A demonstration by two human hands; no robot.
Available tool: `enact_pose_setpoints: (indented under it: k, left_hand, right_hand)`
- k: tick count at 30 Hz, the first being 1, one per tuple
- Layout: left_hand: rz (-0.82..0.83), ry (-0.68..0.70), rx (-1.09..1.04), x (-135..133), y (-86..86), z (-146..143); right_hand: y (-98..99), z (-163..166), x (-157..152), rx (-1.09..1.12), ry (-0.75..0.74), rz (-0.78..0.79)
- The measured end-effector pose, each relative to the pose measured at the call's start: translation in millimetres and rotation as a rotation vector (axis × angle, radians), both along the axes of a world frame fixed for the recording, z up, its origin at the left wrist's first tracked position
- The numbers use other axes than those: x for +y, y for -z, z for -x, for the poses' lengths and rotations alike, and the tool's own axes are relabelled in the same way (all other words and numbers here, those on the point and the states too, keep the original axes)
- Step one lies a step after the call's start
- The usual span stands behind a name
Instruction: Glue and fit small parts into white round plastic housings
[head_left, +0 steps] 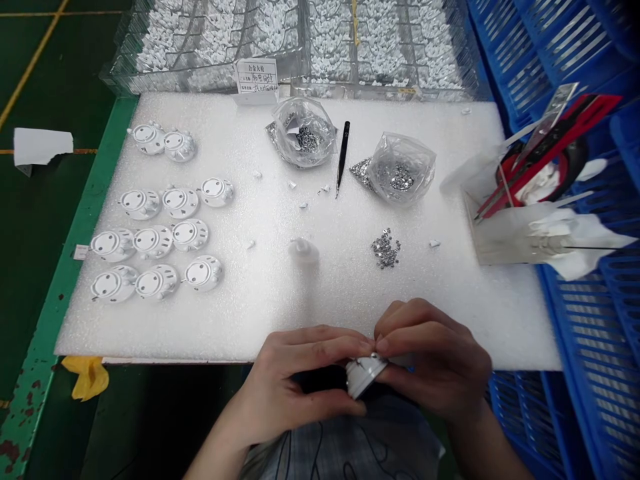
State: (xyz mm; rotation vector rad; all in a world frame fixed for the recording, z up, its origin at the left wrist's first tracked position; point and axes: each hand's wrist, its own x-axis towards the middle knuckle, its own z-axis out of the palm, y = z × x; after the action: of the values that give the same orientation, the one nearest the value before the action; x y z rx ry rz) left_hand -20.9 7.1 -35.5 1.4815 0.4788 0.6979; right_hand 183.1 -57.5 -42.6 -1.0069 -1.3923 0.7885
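Clasping a white piece (367, 377) in the left hand (300, 370), fingers above and thumb beneath, and closing the right hand (435, 357) on its other end, fingertips bunched at the upper edge; impossible to tell whether pinching anything tiny there too. Working just off the near edge of the worktop (240, 313), above the lap, so liable, on a slip of those narrow fingertip grips, to drop the piece past the edge. Could, by pressing hard or unevenly, mark its surface or shift small fittings. Could, by reaching forward carelessly, knock over the small bottle (303, 251), upright near the left hand, or scatter the loose heap of silver bits (386, 250) beyond the right. Farther out, apt to spill the open clear bags (423, 170) by snagging one while grabbing the tweezers (343, 153) lying between.
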Motion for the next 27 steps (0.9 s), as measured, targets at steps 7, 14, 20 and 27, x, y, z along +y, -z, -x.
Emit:
enact_pose_setpoints:
  k: [7, 14, 20, 27]
  left_hand:
    - [0.001, -0.024, 0.000, -3.3, -1.2, 0.4]
    - [0.027, -0.040, -0.025, -3.7, -0.8, 0.3]
    - [0.055, -0.034, -0.023, -4.8, -1.4, 1.7]
    - [0.067, 0.012, 0.008, -2.9, -2.6, 1.7]
  right_hand:
    - [1.6, -0.1, -1.5, 0.000, 0.009, 0.027]
    - [1.9, -1.5, -1.1, -0.007, -0.004, 0.036]
    - [1.0, -2.1, 0.8, -0.014, -0.023, 0.012]
    - [-1.6, -0.6, 1.5, -0.023, -0.008, -0.002]
